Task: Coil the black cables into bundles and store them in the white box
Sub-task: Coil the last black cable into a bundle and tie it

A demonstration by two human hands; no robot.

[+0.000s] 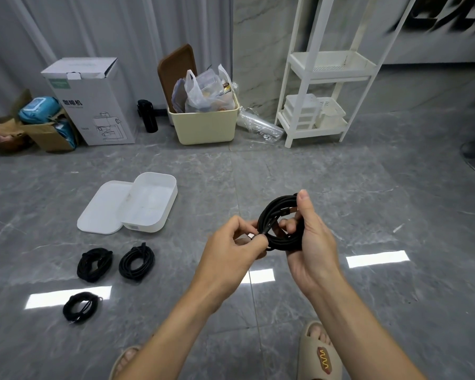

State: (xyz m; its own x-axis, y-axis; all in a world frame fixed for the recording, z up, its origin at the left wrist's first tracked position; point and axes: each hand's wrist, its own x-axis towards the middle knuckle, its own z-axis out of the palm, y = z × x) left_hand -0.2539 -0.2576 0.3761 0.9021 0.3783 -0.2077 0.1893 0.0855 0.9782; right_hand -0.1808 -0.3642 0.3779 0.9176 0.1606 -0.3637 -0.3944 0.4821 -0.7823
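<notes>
Floor [340, 187]: grey marbled tile; it carries everything listed here. No worktop is in view.

White box [163, 185]: open, sitting at your 10 o'clock, well apart from your hands. Its long axis runs from near-left to far-right. Its lid [99, 212] lies flat against the box's left side, partly tucked under it. The inside looks bare, though the near wall hides part of the bottom.

Finished bundles, three, at your 8 to 9 o'clock, all on the floor just short of the box: bundle one [94, 265], bundle two [136, 263] beside it, bundle three [80, 307] nearest you.

Black cable coil [279, 215]: held in the air at 12 o'clock, between both hands, its ring tilted up toward you.

Right hand [311, 239]: fingers curled through and around the coil's right side, thumb up on the top rim; it carries the loops.

Left hand [237, 244]: pinches the cable's loose end, a small metal plug [249, 236], against the coil's left edge.

Judgement: the box lies to the left, so your left hand is the nearer one, yet the right holds the bundle; the carry would cross leftward and away from you.

Hard to tell: whether the plug end is already tucked through the loops; your right fingers hide the coil's far side.
</notes>
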